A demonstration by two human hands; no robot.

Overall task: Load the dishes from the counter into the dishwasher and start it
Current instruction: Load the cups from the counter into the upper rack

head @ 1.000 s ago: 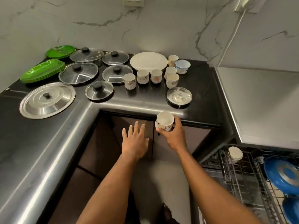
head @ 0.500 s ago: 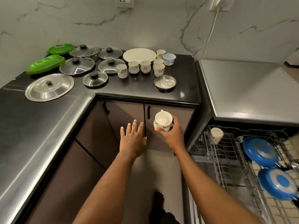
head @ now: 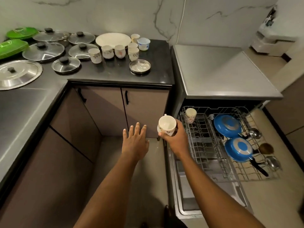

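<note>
My right hand (head: 176, 139) grips a white patterned cup (head: 167, 125), mouth up, in the air just left of the pulled-out dishwasher rack (head: 204, 145). My left hand (head: 134, 142) hovers beside it with fingers spread and holds nothing. In the rack stand one patterned cup (head: 190, 115) at the back left, two blue pans (head: 227, 125) and some ladles (head: 254, 133). On the black counter (head: 115, 74) remain several cups (head: 107, 51), a white plate (head: 113, 40), a small blue-rimmed bowl (head: 143, 44), a steel dish (head: 139, 66), several lids (head: 66, 64) and green plates (head: 11, 47).
The open dishwasher door (head: 197, 186) lies flat below the rack on the right. The dishwasher's grey top (head: 218, 71) adjoins the counter. Brown cabinet doors (head: 105, 111) face me under the counter. A white power cord (head: 181, 20) runs up the marble wall.
My right hand has carried the cup from the counter's front edge down and right, next to the dishwasher rack. My left hand followed beside it. The view swung right and down.
</note>
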